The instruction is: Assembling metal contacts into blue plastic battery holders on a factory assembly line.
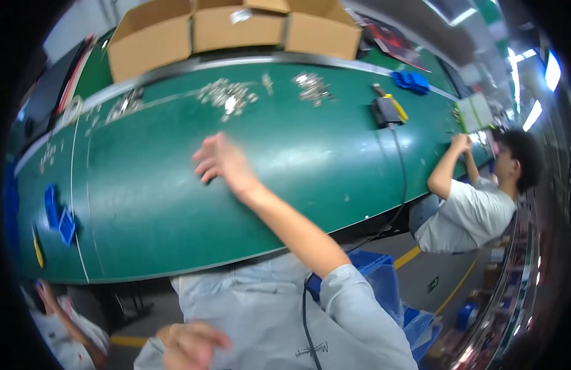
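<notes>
My right hand [225, 165] reaches out over the middle of the green table [168, 228], fingers apart and nothing in them. Whether it touches the tabletop is hard to judge. Beyond its fingertips lies a loose pile of small shiny metal parts [228, 97]. Farther right is a second, smaller heap of metal pieces [312, 87]. My left hand [193, 345] is low in front of my body, off the table's near edge. Motion blurs its fingers, so I cannot make out whether it holds anything.
Open cardboard boxes [239, 31] line the far edge. At right are a dark device [385, 112] with a cable, a yellow-handled tool [398, 109] and blue trays [410, 82]. More blue trays [67, 226] lie left. Co-workers sit right [470, 213] and lower left [72, 336].
</notes>
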Available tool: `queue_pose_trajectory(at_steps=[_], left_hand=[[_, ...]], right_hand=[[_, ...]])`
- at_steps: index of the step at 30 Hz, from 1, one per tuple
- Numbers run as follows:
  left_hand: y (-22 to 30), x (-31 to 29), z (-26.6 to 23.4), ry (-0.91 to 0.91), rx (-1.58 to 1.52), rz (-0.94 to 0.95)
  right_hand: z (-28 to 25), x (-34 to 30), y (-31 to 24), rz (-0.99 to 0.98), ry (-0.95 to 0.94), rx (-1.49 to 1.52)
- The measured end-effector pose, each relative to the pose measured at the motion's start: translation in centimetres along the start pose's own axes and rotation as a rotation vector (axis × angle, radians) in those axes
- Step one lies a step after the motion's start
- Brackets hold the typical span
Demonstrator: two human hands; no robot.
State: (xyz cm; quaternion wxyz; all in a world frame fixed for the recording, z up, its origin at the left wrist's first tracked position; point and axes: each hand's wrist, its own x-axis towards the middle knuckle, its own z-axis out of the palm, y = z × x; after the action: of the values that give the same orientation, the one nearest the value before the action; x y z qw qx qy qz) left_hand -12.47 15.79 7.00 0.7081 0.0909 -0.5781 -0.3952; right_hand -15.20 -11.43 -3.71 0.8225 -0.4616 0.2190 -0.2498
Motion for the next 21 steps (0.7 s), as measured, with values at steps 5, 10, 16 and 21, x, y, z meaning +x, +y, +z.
queue_pose_trajectory(at_steps=[5,10,16,21], left_hand=[[-1.8,7.3,1.7,-0.210,-0.070,0.479],[1.0,9.8,-1.3,-0.480,-0.029,0.855],[2.3,12.6,-2.4,-0.985,-0.074,1.354],[6.5,6.1,1.4,-0.460,-1.716,0.288]], right_hand=[[-0.2,0.2,-2.3,0.007,0.035,0.120],[-2.4,0.4,-5.7,-0.237,0.060,0.395],[-5.0,0.0,-6.7,-0.253,0.348,0.462],[-5.8,0.1,-5.7,-0.198,0.366,0.463]])
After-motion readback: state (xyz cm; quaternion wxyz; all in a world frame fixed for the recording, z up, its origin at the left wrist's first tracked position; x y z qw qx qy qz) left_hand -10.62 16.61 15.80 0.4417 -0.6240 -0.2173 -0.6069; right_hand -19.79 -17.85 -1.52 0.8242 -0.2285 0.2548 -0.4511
